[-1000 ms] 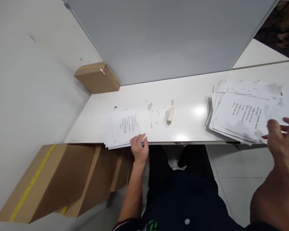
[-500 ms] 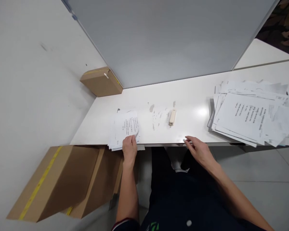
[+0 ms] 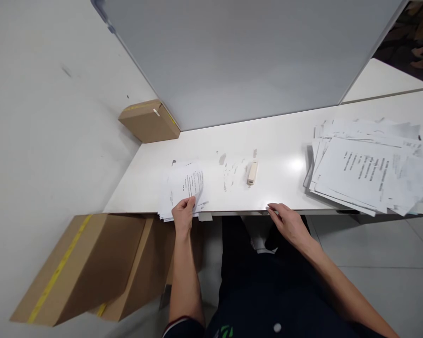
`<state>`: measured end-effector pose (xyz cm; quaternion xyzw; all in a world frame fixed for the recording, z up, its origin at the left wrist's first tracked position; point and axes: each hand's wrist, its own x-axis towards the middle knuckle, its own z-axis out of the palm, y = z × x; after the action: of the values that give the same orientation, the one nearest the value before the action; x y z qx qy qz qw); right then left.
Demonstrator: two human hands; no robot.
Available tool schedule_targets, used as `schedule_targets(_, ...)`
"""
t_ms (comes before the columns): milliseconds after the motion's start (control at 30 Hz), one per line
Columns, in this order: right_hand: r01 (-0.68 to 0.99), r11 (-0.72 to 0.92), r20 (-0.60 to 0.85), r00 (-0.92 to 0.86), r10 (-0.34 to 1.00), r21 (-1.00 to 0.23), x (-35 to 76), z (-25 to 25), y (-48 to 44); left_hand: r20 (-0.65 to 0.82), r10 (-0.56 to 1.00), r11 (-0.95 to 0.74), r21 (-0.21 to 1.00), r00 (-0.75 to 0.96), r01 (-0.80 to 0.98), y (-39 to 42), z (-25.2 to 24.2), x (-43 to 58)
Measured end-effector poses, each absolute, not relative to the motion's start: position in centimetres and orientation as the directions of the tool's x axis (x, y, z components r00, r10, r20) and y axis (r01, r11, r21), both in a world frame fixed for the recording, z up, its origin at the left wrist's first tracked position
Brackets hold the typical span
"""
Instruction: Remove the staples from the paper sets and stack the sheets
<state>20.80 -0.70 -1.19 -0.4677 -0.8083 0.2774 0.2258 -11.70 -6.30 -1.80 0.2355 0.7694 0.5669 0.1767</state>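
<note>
My left hand [image 3: 183,215] pinches the near corner of the top printed sheet [image 3: 187,185] on a small paper stack at the table's front edge; the sheet's right side curls up. At the front edge, right of centre, my right hand [image 3: 285,223] has thumb and fingertips close together; what they hold, if anything, is too small to name. Between and beyond the hands lies a cream stapler-like object [image 3: 253,172]. A larger, untidy pile of printed papers [image 3: 359,169] spreads over the right part of the table.
A cardboard box [image 3: 150,123] stands at the table's back left corner. Larger cardboard boxes [image 3: 77,267] stand below the table at left. A grey panel [image 3: 246,61] rises along the back edge. Dark marks and bits dot the white tabletop [image 3: 211,141].
My left hand has moved slightly left, and the sheet corner it pinches has bent up and left. My right hand has shifted slightly left and its fingertips are closer together.
</note>
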Motion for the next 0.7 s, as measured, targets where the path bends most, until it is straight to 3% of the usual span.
schedule_targets(300, 0.648, 0.423, 0.119, -0.458, 0.881, -0.634, 20.8, -1.4, -0.8, 0.001, 0.506, 0.062, 0.997, -0.862, 0.038, -6.0, -2.0, -11.8)
schedule_targets(700, 0.593, 0.453, 0.115, -0.518, 0.848, -0.666, 19.4, -0.9, -1.4, 0.185, 0.36, -0.025, 0.982, -0.915, 0.188, -6.7, 0.3, -11.8)
